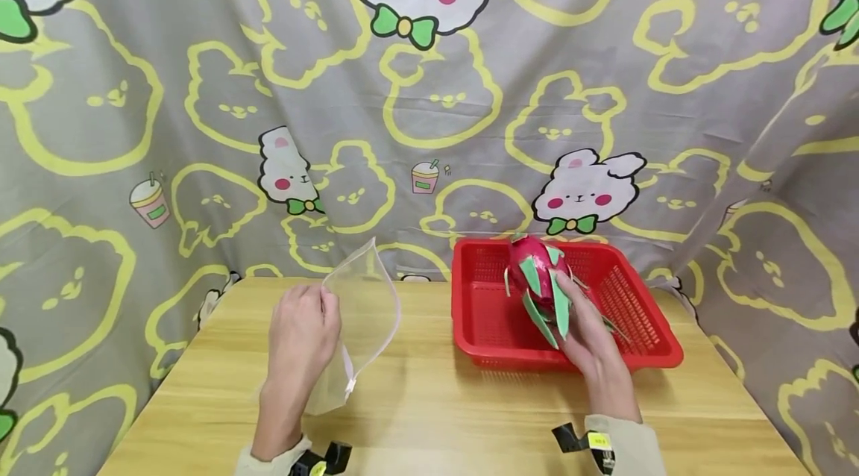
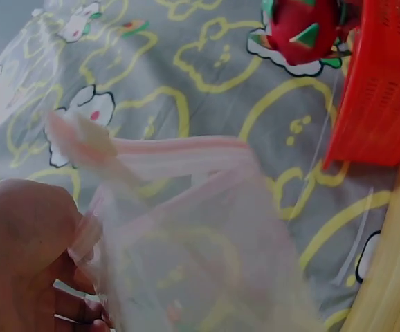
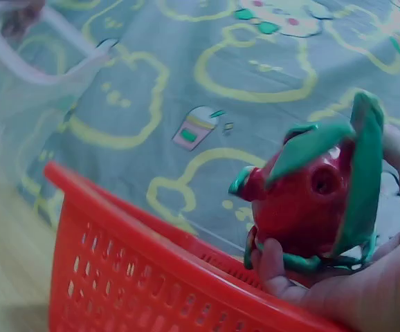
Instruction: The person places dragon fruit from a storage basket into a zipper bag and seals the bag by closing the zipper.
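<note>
My left hand (image 1: 303, 330) grips the edge of a clear zip bag (image 1: 365, 304), whose mouth gapes toward the right with a white slider at its lower end. In the left wrist view the bag (image 2: 200, 242) spreads out from the fingers, its pinkish zip strip along the top. My right hand (image 1: 590, 334) holds a dragon fruit (image 1: 537, 267), red with green scales, above the red basket (image 1: 466, 349). The right wrist view shows the thumb and fingers around the dragon fruit (image 3: 304, 200), close over the basket rim (image 3: 117, 214).
The basket stands at the right back of the wooden table (image 1: 429, 424), near a grey curtain (image 1: 456, 73) with cartoon prints. Perforated walls surround the basket's inside. Black wrist cameras sit on both sleeves.
</note>
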A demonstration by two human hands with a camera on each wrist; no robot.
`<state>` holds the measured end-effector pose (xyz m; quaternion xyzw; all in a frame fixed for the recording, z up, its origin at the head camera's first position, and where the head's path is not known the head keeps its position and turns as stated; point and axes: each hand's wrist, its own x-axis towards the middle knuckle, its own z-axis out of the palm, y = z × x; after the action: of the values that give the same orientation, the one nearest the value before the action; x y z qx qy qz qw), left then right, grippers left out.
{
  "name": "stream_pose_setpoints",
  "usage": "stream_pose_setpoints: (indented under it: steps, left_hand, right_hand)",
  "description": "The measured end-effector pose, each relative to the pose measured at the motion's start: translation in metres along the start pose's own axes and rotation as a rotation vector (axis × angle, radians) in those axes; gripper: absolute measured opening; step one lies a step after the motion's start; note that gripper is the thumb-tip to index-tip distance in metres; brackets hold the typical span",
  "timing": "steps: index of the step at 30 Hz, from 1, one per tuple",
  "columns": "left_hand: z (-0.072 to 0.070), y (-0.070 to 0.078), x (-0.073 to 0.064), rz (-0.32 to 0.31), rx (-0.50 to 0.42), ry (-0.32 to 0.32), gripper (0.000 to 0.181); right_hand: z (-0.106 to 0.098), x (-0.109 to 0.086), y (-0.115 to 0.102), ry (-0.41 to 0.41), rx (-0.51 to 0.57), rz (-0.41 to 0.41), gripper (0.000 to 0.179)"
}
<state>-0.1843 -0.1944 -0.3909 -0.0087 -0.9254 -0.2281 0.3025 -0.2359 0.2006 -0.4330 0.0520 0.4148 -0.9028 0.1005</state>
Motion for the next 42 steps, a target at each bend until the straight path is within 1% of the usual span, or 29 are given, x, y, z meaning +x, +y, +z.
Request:
stream_pose_setpoints:
  steps: [1, 3, 6, 8, 9, 10, 11, 13, 15, 16, 17, 18, 21, 23, 26, 28, 31, 34, 36, 38, 40, 42]
  left_hand:
    - [0.001, 0.000, 0.000, -0.006, -0.003, -0.002, 0.042]
    - [0.002, 0.000, 0.001, -0.011, -0.009, -0.015, 0.042]
    - [0.005, 0.001, 0.001, -0.010, -0.017, -0.040, 0.042]
    - [0.007, 0.001, 0.001, -0.008, -0.024, -0.049, 0.041]
    - [0.007, 0.001, 0.001, -0.007, -0.025, -0.049, 0.041]
    - [0.007, 0.001, 0.001, -0.005, -0.027, -0.049, 0.040]
    - [0.008, 0.000, 0.000, -0.003, -0.027, -0.046, 0.040]
    - [0.006, -0.001, -0.001, 0.006, -0.030, -0.043, 0.040]
    - [0.005, -0.002, -0.004, 0.015, -0.032, -0.037, 0.040]
    - [0.004, -0.003, -0.005, 0.019, -0.033, -0.036, 0.040]
    - [0.003, -0.004, -0.007, 0.023, -0.032, -0.033, 0.040]
    - [0.002, -0.005, -0.008, 0.027, -0.033, -0.031, 0.040]
    - [0.002, -0.007, -0.012, 0.036, -0.031, -0.018, 0.039]
    - [0.002, -0.007, -0.012, 0.045, -0.032, -0.012, 0.039]
    - [0.002, -0.006, -0.011, 0.058, -0.039, -0.012, 0.039]
    - [0.003, -0.006, -0.010, 0.061, -0.042, -0.018, 0.040]
    - [0.003, -0.006, -0.009, 0.066, -0.039, -0.021, 0.040]
    - [0.003, -0.006, -0.009, 0.071, -0.035, -0.015, 0.040]
    - [0.003, -0.005, -0.008, 0.078, -0.037, -0.009, 0.040]
    - [0.003, -0.005, -0.007, 0.083, -0.041, -0.006, 0.040]
    - [0.003, -0.005, -0.006, 0.086, -0.045, -0.006, 0.040]
    - [0.004, -0.004, -0.005, 0.082, -0.047, -0.014, 0.040]
  right_hand:
    - [-0.001, -0.002, 0.000, -0.010, 0.027, 0.004, 0.025]
    - [-0.003, -0.007, -0.002, -0.014, 0.040, 0.001, 0.028]
    - [-0.003, -0.013, -0.006, -0.004, 0.026, -0.021, 0.041]
    - [-0.001, -0.017, -0.009, 0.010, 0.074, -0.009, 0.050]
    - [-0.001, -0.018, -0.010, 0.003, 0.104, -0.009, 0.052]
    - [0.000, -0.019, -0.011, -0.014, 0.150, -0.005, 0.052]
    - [0.000, -0.020, -0.012, -0.022, 0.219, 0.007, 0.053]
    - [-0.002, -0.019, -0.013, -0.068, 0.349, 0.016, 0.051]
    - [-0.005, -0.019, -0.012, -0.128, 0.452, 0.016, 0.050]
    - [-0.008, -0.018, -0.011, -0.156, 0.511, 0.031, 0.052]
    - [-0.010, -0.017, -0.011, -0.179, 0.538, 0.042, 0.054]
    - [-0.012, -0.016, -0.009, -0.210, 0.536, 0.049, 0.055]
    - [-0.016, -0.014, -0.007, -0.251, 0.508, 0.073, 0.056]
    - [-0.018, -0.015, -0.007, -0.252, 0.460, 0.079, 0.055]
    - [-0.020, -0.018, -0.006, -0.244, 0.449, 0.068, 0.050]
    - [-0.020, -0.019, -0.004, -0.262, 0.443, 0.057, 0.046]
    - [-0.019, -0.020, 0.000, -0.329, 0.435, 0.046, 0.043]
    - [-0.019, -0.020, 0.003, -0.431, 0.445, 0.038, 0.043]
    - [-0.018, -0.018, 0.003, -0.500, 0.436, 0.016, 0.045]
    - [-0.018, -0.018, 0.002, -0.550, 0.428, 0.003, 0.046]
    - [-0.017, -0.018, 0.001, -0.565, 0.390, -0.002, 0.047]
    - [-0.016, -0.019, 0.000, -0.542, 0.334, -0.004, 0.047]
